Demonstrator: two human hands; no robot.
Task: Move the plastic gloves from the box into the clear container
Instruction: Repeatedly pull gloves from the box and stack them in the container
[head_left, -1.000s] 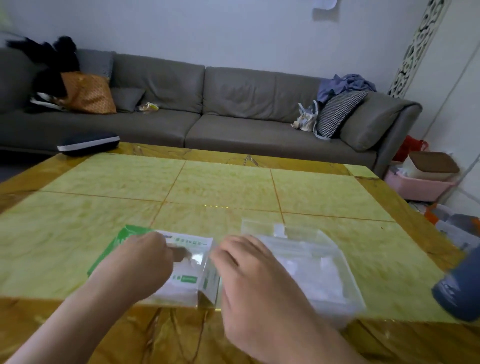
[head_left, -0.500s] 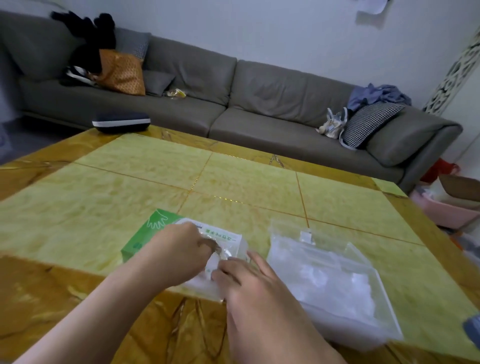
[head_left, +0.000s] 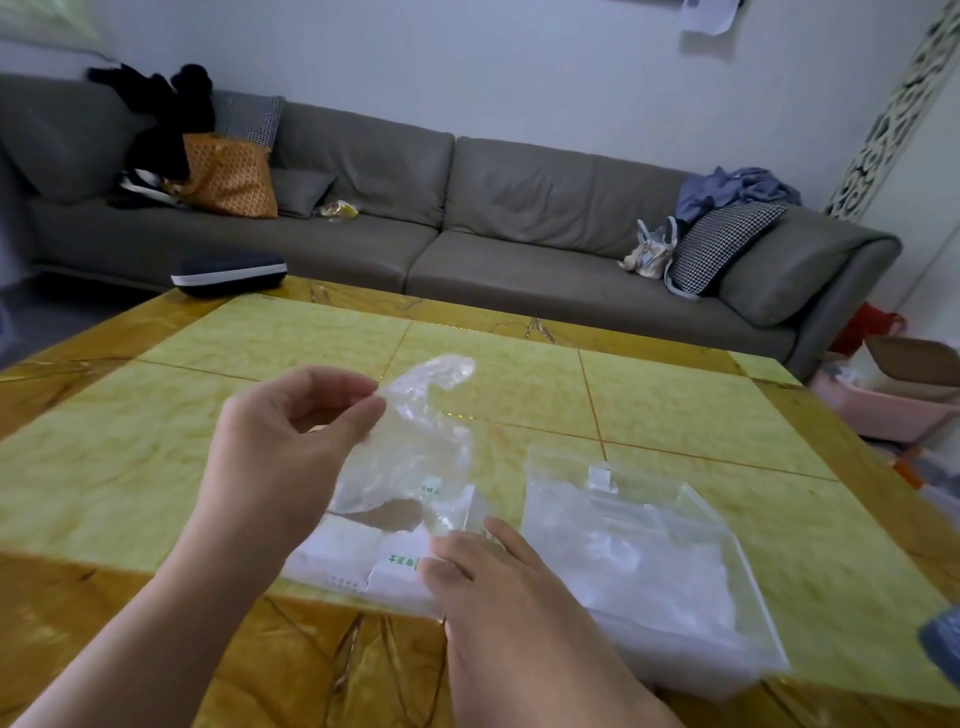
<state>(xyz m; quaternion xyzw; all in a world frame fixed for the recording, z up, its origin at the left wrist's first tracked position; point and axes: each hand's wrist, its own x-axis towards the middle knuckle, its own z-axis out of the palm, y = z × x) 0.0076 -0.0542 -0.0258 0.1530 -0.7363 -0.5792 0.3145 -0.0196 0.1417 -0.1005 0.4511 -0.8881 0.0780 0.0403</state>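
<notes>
Yellow table (head_left: 156, 467), left hand (head_left: 280, 441) pinching plastic glove (head_left: 415, 447), right hand (head_left: 498, 587) flat on box (head_left: 363, 556)

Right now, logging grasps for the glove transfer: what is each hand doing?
Left hand: pinching a plastic glove, lifted above the box.
Right hand: open, fingers resting on the box.

Both forearms are bare right to the bottom edge, with no sleeve over them. The left hand (head_left: 280, 447) and right hand (head_left: 498, 587) appear ungloved and ringless, though blur softens the fingers.
</notes>
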